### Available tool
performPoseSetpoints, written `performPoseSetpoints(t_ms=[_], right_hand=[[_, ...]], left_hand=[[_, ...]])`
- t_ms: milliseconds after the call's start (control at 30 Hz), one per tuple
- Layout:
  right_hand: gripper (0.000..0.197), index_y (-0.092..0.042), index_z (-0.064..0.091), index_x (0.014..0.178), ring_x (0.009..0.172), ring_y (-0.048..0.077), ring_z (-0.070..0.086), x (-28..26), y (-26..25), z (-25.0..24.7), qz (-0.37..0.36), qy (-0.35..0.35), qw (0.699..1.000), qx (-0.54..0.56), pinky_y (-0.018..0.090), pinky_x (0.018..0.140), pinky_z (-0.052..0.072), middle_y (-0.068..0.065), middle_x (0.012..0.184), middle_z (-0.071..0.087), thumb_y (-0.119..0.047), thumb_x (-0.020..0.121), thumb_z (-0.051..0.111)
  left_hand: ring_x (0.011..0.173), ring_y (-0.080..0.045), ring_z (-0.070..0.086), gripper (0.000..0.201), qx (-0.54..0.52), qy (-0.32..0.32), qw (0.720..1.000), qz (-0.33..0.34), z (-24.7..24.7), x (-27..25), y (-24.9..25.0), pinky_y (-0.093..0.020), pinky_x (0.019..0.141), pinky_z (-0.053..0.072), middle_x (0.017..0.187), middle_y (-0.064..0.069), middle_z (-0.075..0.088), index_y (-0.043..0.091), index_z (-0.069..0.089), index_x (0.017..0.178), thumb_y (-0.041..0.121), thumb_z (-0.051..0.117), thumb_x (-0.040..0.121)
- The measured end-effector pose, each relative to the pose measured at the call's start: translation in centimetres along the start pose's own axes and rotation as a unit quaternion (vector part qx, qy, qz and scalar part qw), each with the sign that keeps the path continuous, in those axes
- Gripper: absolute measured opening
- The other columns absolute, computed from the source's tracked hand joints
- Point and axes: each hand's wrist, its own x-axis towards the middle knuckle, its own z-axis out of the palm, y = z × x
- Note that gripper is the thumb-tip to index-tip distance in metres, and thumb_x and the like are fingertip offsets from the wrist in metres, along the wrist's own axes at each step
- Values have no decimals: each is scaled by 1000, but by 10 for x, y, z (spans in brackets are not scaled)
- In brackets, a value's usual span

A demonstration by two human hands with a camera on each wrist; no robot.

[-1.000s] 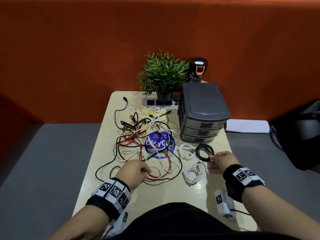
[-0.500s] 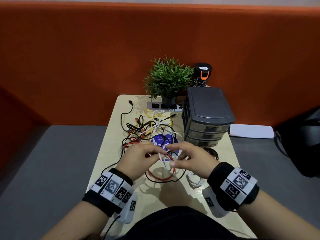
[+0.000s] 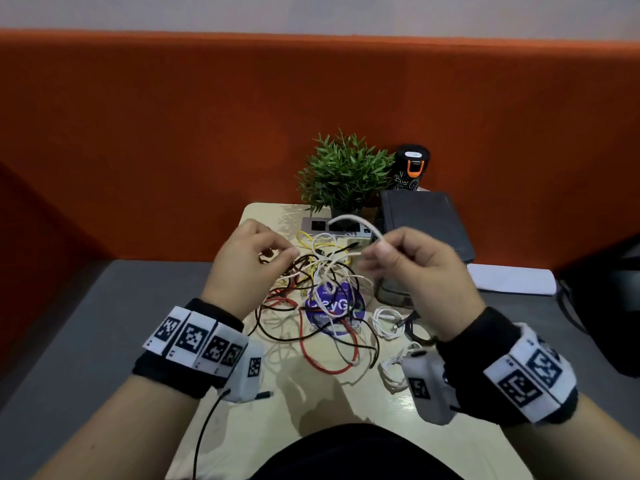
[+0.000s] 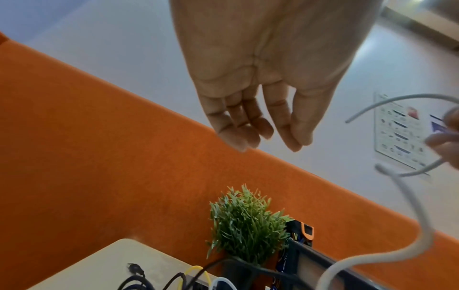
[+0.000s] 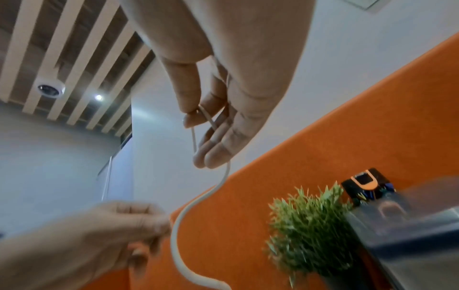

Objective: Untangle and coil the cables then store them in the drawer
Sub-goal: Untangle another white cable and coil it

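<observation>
Two hands: both raised over the tabletop (image 3: 221, 407), nearest the camera.
Right hand (image 3: 420, 271): thumb and forefinger pinch a white cable (image 3: 353, 220); one loop arcs above the fingers, the rest hangs down to the pile.
Left hand (image 3: 247, 268): fingers loosely curled, just beside the hanging white cable; left wrist view shows nothing in the palm, grip on anything cannot be told.
Coiled cables: two white coils (image 3: 389, 322) and a black one lie on the tabletop under the right wrist.
Cable tangle (image 3: 311, 306): black, red, yellow, white, mid-tabletop, over a blue round sticker (image 3: 341, 308).
Drawer unit (image 3: 424, 230): grey, right of the tangle.
Far edge: power strip (image 3: 323, 226), potted plant (image 3: 344, 171), black bottle (image 3: 410, 166), orange partition (image 3: 173, 133).
</observation>
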Motion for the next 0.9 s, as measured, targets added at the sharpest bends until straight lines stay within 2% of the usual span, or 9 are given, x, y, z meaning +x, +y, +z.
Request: performPoseSetpoints(t_ms=[100,233,333,433,500,567,700,800,900], right_hand=[[17,-7,66,82,73,24,68,5,-18,-10,-27,-3,999,31,34,72,56,15,81,68,-8,94,54],[18,-22,72,84,69,16,62,4,-21,-8,-27,-48,997,-45,26,68,52,7,79,67,-14,92,58],[17,-31,73,83,72,16,61,5,-18,-3,-27,-62,994,-91,25,70,49,3,80,67,-19,89,63],[16,-34,69,79,69,12,60,8,-15,-1,-35,-64,990,-122,23,66,47,-3,73,65,-21,87,66],[13,-32,67,77,65,12,60,11,-14,-1,-34,-55,990,-125,25,62,48,-5,68,64,-23,87,66],[12,-29,62,79,64,16,61,13,-13,0,-39,-50,990,-126,31,62,51,-4,69,63,-22,87,67],[27,-32,51,90,72,23,62,19,-18,0,-65,-32,991,-113,42,69,55,4,79,62,-13,84,70],[31,-35,51,93,76,24,61,25,-21,0,-89,-37,986,-138,48,72,53,-1,81,61,-12,84,69],[31,-34,53,92,75,22,60,29,-19,1,-105,-33,982,-154,45,71,53,-5,81,60,-8,84,68]], left_hand=[[83,-2,57,8,-63,-24,998,-15,-2,2,0,-15,70,42,91,9,61,32,70,85,25,67,86],[93,-12,64,32,-222,-32,975,-7,4,-3,18,-37,80,54,100,10,66,47,56,114,25,56,92],[104,-4,60,31,-253,-79,963,40,1,-4,33,-24,88,47,109,12,67,35,59,120,32,46,92],[93,0,62,27,-233,-141,959,80,-1,-5,46,-16,82,45,93,14,70,30,67,109,27,45,93],[73,-7,60,25,-258,-155,951,65,2,-5,54,-21,71,47,71,7,62,28,67,108,19,46,97],[57,-12,45,26,-294,-174,939,25,3,-5,58,-27,57,40,60,6,47,24,66,107,17,42,100],[52,-9,34,29,-267,-190,944,26,3,-3,63,-29,53,27,53,13,39,28,60,100,45,37,92],[48,-3,35,21,-240,-190,950,56,-1,1,66,-22,49,26,50,15,41,27,56,99,38,39,97],[44,-3,33,19,-236,-185,953,50,-6,6,65,-21,46,25,47,14,40,21,59,98,24,41,100]])
